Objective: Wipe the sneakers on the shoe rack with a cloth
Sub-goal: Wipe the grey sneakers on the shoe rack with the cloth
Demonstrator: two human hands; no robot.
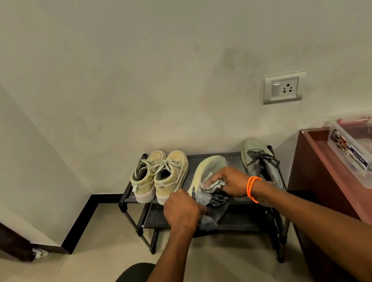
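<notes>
- Our left hand [181, 208] curls its fingers round the heel end of a grey knit sneaker [208, 210], which lies tipped on its side with the pale, smooth, curved sole [209, 165] turned up.
- Our right hand [228, 181] closes on a crumpled grey cloth [211, 183] and presses it against that sole, near its edge; an orange beaded band [253, 188] circles the wrist.
- The sneaker rests on the top shelf of a low black shoe rack [126, 199] built of thin tubes and dark fabric shelves, standing against the wall.
- The matching grey sneaker [259, 162] stands at the rack's right end, dark laces loose.
- A pair of worn beige suede-like sneakers [161, 175] with thick pale soles sits at the left end, side by side.
- A reddish-brown table [340, 182] to the right carries a clear plastic box [360, 159].
</notes>
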